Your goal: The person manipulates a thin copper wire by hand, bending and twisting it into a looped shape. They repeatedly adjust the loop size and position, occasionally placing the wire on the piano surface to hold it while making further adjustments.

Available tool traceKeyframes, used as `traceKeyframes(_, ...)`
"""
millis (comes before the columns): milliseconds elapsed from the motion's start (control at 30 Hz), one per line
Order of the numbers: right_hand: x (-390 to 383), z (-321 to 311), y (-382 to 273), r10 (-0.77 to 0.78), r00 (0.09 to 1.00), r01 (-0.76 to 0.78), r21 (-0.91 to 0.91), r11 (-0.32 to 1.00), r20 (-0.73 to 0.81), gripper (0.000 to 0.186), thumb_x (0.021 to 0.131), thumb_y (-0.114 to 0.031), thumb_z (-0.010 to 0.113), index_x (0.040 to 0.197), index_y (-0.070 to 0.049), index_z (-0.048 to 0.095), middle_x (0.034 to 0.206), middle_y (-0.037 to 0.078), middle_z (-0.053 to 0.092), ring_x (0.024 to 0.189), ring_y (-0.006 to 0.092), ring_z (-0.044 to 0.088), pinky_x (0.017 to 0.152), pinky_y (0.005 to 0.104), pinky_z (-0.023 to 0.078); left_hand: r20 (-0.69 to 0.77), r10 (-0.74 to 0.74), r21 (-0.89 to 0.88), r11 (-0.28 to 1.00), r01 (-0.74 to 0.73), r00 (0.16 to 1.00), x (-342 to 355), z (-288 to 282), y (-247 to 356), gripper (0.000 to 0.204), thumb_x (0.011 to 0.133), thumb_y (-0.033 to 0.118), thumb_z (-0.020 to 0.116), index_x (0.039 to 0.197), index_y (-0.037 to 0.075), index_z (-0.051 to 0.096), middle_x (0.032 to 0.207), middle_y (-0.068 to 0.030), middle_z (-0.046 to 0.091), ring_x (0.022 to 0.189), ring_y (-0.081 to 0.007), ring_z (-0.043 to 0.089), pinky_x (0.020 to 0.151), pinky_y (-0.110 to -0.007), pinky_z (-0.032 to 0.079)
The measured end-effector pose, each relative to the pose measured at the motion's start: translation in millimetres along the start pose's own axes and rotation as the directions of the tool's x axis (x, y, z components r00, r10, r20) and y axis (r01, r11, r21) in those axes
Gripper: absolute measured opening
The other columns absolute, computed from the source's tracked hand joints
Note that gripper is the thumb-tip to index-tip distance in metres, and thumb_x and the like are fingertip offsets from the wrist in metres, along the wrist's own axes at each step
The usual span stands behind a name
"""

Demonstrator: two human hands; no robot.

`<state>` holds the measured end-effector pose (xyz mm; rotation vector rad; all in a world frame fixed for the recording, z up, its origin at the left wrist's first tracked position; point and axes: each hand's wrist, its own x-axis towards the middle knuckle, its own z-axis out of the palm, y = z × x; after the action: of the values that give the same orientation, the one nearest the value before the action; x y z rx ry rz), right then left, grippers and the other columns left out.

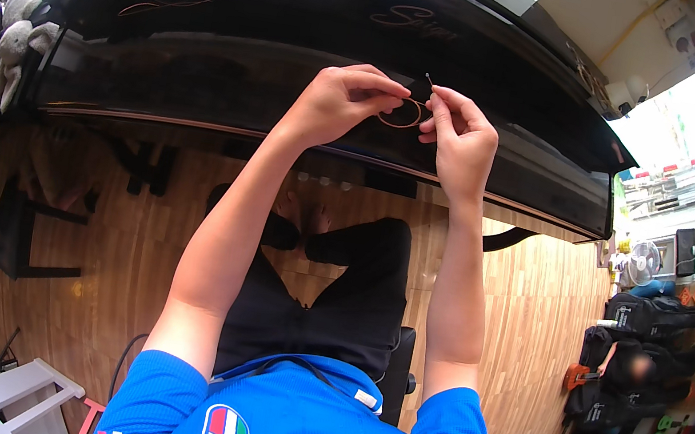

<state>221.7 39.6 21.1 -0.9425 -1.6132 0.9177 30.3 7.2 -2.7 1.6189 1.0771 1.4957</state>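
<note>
At six o'clock sit dark trousers [381,262]. Farther up, near twelve, the left hand [342,101] pinches a thin copper-coloured wire loop [419,115] between thumb and fingertips; toward one o'clock, the right hand [464,131] pinches its other side, the remaining fingers curled. The loop looks light and springy, probably quick to uncoil or kink, so best held where strands overlap. Beyond stands a black piano [297,12], a loose wire [139,7] at its eleven o'clock.
</note>
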Motion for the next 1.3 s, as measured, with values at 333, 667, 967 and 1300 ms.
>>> traceKeyframes(333,2.5,-10.9,7.0,0.141,0.978,-0.1,0.248,0.964,-0.151,0.021,0.099,-0.009,0.064,0.114,0.005,0.066,0.095,0.012,0.072,0.073,0.0108,0.068,0.061,0.0256,0.06,0.018,-0.091,-0.123,0.988,0.093,0.996,-0.1,-0.6,2.9,0.018,0.091,0.001,0.071,0.109,0.0,0.073,0.101,-0.0082,0.074,0.093,-0.0153,0.072,0.081,-0.028,0.06)
traceKeyframes(667,9.2,-18.9,5.7,0.191,0.971,-0.228,0.31,0.923,0.145,0.024,0.097,-0.011,0.068,0.115,0.004,0.068,0.093,0.01,0.072,0.067,0.0088,0.065,0.061,0.0242,0.058,0.01,-0.045,-0.133,0.99,0.046,0.999,1.1,-0.4,-3.1,0.015,0.092,0.004,0.071,0.106,0.002,0.073,0.103,-0.0066,0.072,0.094,-0.0162,0.072,0.079,-0.027,0.059)
traceKeyframes(967,18.9,-32.7,-6.4,0.297,0.779,-0.319,-0.059,0.946,0.552,0.022,0.099,-0.011,0.064,0.114,0.004,0.07,0.083,0.003,0.067,0.061,0.0047,0.058,0.054,0.021,0.051,0.016,-0.075,-0.075,0.994,0.076,0.997,-0.6,-0.1,3.4,0.014,0.091,0.007,0.073,0.104,0.003,0.077,0.101,-0.0052,0.073,0.092,-0.0153,0.072,0.073,-0.026,0.058)
traceKeyframes(1300,17.3,-33.6,1.2,0.224,0.804,-0.335,0.109,0.936,0.55,0.021,0.101,-0.013,0.063,0.113,0.002,0.071,0.085,0.003,0.067,0.068,0.0064,0.061,0.063,0.0229,0.056,0.065,-0.111,-0.097,0.988,0.117,0.992,0.2,-2.9,2.0,0.016,0.091,0.007,0.073,0.107,0.003,0.077,0.094,-0.0069,0.075,0.086,-0.0124,0.071,0.074,-0.025,0.057)
